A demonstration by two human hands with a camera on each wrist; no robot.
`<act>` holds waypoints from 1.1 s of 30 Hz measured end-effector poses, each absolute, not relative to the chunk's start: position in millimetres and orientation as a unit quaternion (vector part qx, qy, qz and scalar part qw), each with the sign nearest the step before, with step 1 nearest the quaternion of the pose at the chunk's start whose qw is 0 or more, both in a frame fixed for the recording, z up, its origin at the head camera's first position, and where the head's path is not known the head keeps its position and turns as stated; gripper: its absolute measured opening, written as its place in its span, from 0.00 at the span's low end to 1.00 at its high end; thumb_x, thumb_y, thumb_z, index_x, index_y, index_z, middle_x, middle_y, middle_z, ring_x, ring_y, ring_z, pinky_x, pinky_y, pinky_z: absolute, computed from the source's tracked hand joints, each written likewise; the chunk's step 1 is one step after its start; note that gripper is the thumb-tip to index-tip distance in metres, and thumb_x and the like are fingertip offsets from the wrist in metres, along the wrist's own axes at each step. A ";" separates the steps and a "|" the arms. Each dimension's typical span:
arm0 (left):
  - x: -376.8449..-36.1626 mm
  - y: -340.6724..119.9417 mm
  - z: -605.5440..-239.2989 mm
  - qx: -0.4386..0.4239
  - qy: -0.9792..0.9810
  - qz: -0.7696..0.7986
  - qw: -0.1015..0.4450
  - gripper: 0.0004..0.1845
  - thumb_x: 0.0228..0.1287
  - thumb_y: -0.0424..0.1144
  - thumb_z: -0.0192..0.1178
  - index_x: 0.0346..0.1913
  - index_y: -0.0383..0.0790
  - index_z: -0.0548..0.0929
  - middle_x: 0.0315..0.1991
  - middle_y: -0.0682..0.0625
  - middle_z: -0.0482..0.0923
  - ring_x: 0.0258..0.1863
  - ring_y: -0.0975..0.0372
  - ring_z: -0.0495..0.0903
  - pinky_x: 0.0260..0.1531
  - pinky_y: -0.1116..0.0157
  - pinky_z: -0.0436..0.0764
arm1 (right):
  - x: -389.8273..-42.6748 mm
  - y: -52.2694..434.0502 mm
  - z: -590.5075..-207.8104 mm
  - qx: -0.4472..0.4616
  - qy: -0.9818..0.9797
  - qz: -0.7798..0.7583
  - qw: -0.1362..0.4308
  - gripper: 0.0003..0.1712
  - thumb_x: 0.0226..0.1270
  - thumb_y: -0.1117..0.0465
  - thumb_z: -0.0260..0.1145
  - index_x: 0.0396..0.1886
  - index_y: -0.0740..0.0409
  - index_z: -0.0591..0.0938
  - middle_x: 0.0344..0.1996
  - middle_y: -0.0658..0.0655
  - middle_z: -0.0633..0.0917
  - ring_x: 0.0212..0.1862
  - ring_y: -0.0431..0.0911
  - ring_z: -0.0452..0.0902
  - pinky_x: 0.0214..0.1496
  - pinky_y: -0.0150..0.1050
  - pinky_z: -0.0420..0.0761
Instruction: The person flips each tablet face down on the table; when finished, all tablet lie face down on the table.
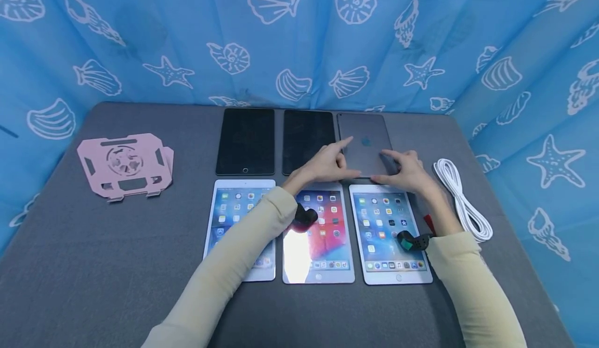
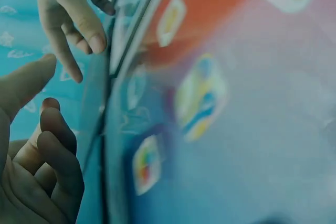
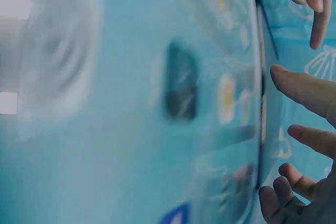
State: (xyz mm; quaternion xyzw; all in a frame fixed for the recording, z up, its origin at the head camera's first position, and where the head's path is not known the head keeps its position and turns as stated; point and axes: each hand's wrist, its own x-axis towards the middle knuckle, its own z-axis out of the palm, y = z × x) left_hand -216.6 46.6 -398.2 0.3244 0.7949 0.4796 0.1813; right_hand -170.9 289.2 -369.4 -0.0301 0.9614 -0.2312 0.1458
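Face-down tablet [image 1: 365,142] touched by both hands' fingers [image 1: 343,144] at its near edge.

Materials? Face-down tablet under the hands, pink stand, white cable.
Face-down tablet: likely anodised aluminium, matte grey back with a dark logo. Pink stand: flat cut-out sheet with an even matte pink finish, metal or plastic, can't tell. White cable: looks rubbery plastic, smooth coiled sheath.

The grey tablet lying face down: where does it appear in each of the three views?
Head: grey tablet at the right end of the back row, both hands at its near edge.
Left wrist: probably the thin dark edge left of centre; not certain.
Right wrist: probably the dark strip at right, before the fingertips; not certain.
Shared landmark: blue shell-print cloth.
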 end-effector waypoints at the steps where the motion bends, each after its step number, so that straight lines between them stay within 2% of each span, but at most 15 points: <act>1: -216.9 44.3 -396.1 0.327 0.792 0.484 0.181 0.51 0.68 0.43 0.69 0.82 0.35 0.47 0.20 0.53 0.78 0.20 0.66 0.75 0.37 0.73 0.76 | -170.5 286.6 -367.8 -0.033 0.962 -0.232 0.141 0.49 0.68 0.49 0.71 0.80 0.63 0.59 0.66 0.82 0.59 0.57 0.68 0.60 0.50 0.62 0.69; 5: -219.2 33.1 -387.1 0.325 0.800 0.474 0.172 0.52 0.66 0.45 0.70 0.83 0.39 0.48 0.22 0.52 0.79 0.22 0.64 0.77 0.38 0.71 0.77 | -169.0 274.4 -360.6 -0.044 0.960 -0.247 0.125 0.48 0.68 0.50 0.71 0.80 0.61 0.60 0.65 0.79 0.62 0.55 0.66 0.64 0.49 0.58 0.72; 8: -221.4 22.0 -381.9 0.322 0.817 0.448 0.167 0.54 0.65 0.47 0.71 0.83 0.40 0.47 0.23 0.52 0.80 0.24 0.64 0.78 0.40 0.70 0.78 | -168.3 266.3 -357.2 -0.047 0.958 -0.255 0.118 0.48 0.68 0.50 0.71 0.80 0.61 0.61 0.65 0.78 0.63 0.58 0.67 0.66 0.52 0.61 0.75; 13: -225.2 -2.0 -376.8 0.310 0.841 0.413 0.160 0.56 0.64 0.49 0.71 0.83 0.40 0.45 0.25 0.52 0.81 0.25 0.63 0.80 0.41 0.68 0.78 | -169.0 256.6 -356.0 -0.048 0.953 -0.277 0.111 0.47 0.68 0.51 0.72 0.80 0.60 0.61 0.66 0.77 0.64 0.64 0.70 0.65 0.60 0.66 0.74; 17: -227.6 -24.2 -375.0 0.292 0.861 0.388 0.154 0.58 0.62 0.51 0.72 0.83 0.40 0.44 0.26 0.52 0.80 0.26 0.62 0.78 0.41 0.66 0.78 | -170.2 250.9 -359.1 -0.041 0.948 -0.297 0.107 0.47 0.68 0.51 0.72 0.80 0.57 0.61 0.67 0.75 0.64 0.66 0.69 0.65 0.62 0.66 0.73; 22: -228.2 -48.1 -373.9 0.273 0.892 0.333 0.136 0.61 0.59 0.55 0.73 0.83 0.38 0.44 0.27 0.52 0.79 0.26 0.62 0.76 0.41 0.64 0.78 | -171.4 243.1 -364.4 -0.049 0.947 -0.300 0.099 0.47 0.67 0.53 0.72 0.80 0.58 0.61 0.67 0.75 0.66 0.66 0.68 0.66 0.62 0.65 0.73; 33: -222.9 -70.6 -375.2 0.226 0.926 0.267 0.144 0.66 0.56 0.58 0.75 0.83 0.36 0.41 0.31 0.50 0.76 0.26 0.61 0.73 0.30 0.66 0.70 | -178.0 213.9 -370.2 -0.070 0.943 -0.307 0.106 0.48 0.65 0.53 0.74 0.80 0.59 0.62 0.67 0.73 0.67 0.64 0.65 0.66 0.63 0.62 0.73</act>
